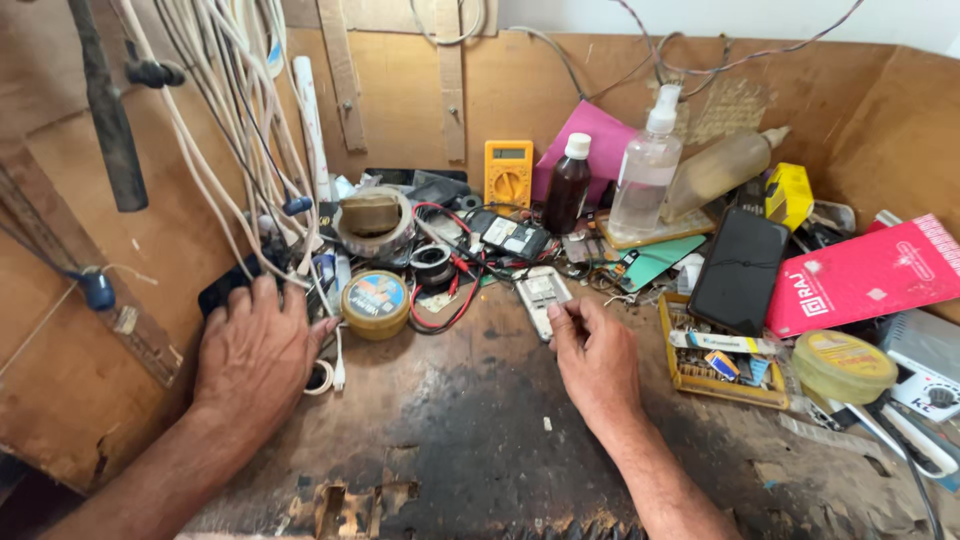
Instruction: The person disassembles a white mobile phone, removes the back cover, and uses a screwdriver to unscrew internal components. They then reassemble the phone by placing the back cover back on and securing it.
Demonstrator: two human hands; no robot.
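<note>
My right hand [594, 355] rests on the dark worn workbench [460, 410] and pinches the near end of a small grey opened phone body [541, 295]. Over at the left, my left hand [255, 350] lies palm down, fingers spread, reaching under a bundle of hanging white cables [235, 130]. Its fingertips touch a dark object by the wall, and I cannot tell whether they grip it. A round yellow tin with a blue label [375, 303] sits just right of this hand, beside a small white ring [321, 377].
Clutter lines the back: a yellow multimeter [508, 172], a dark bottle [568, 185], a clear spray bottle [648, 165], tape rolls [378, 225]. A black phone [739, 270], a red booklet [865, 275], a yellow parts tray [715, 360] and a yellow lidded tub [843, 365] crowd the right.
</note>
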